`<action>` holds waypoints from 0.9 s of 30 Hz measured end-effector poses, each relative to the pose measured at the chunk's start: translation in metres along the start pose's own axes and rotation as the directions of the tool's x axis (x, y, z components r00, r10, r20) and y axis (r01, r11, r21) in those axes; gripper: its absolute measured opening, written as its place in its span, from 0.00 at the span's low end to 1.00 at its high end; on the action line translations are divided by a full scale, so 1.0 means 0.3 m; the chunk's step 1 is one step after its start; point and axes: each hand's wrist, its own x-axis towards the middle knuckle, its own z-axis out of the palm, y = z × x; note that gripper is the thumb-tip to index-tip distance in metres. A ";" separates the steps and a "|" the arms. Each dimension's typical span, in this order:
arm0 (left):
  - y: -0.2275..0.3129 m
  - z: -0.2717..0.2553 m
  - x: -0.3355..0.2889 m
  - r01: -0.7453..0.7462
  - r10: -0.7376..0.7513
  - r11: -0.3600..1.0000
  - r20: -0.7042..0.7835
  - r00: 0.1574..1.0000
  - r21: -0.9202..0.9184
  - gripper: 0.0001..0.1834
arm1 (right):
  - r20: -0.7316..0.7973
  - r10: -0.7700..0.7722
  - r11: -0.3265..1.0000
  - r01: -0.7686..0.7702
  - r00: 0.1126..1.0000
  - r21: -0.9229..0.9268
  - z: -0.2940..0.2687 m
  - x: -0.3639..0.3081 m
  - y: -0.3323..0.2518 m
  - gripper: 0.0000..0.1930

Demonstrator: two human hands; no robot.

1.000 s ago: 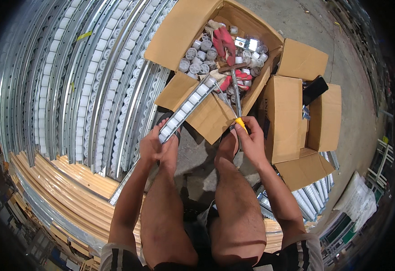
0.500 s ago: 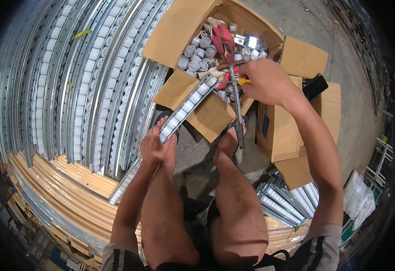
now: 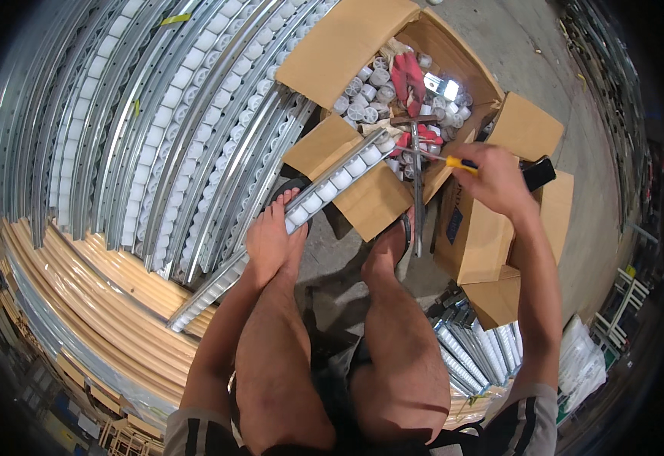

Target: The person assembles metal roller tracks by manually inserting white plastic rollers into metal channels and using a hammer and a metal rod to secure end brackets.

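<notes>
A cardboard box [image 3: 347, 49] holds white plastic wheels [image 3: 354, 112] and cloth gloves [image 3: 408, 80]; a hammer [image 3: 418, 190] lies across its near edge, between right hand [image 3: 495, 181] and rail end. The steel rail [image 3: 332, 185], lined with smooth white rollers, slants over the front flap, left hand [image 3: 268, 237] curled around it. The right pinches a yellow-handled screwdriver [image 3: 463, 165]. Half a second ago it overlapped the box's right edge; now it is outside.
</notes>
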 end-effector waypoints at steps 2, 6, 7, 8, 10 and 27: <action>-0.005 0.016 -0.020 -0.054 0.058 0.997 -0.082 0.995 0.046 0.24 | 0.021 0.043 0.995 -0.040 0.999 -0.095 -0.133 0.015 -0.100 0.13; 0.011 0.001 -0.027 -0.038 0.040 0.999 -0.096 0.995 0.022 0.29 | 0.005 0.061 0.994 -0.060 0.998 -0.087 -0.215 0.051 -0.173 0.10; 0.013 -0.012 -0.031 -0.044 0.045 0.999 -0.064 0.997 0.014 0.32 | 0.020 0.067 0.996 -0.065 0.998 -0.066 -0.200 0.059 -0.166 0.10; 0.020 -0.019 -0.028 -0.061 0.061 0.998 -0.068 0.996 0.001 0.33 | 0.036 0.071 0.997 -0.070 0.997 -0.045 -0.189 0.067 -0.157 0.11; 0.027 -0.031 -0.031 -0.088 0.087 0.996 -0.073 0.994 -0.019 0.35 | 0.062 0.095 0.995 -0.093 0.994 -0.032 -0.173 0.079 -0.132 0.11; 0.003 -0.008 -0.046 -0.093 0.098 0.992 0.059 0.993 -0.089 0.45 | 0.399 -0.200 0.980 0.193 0.895 0.057 -0.230 0.355 -0.052 0.11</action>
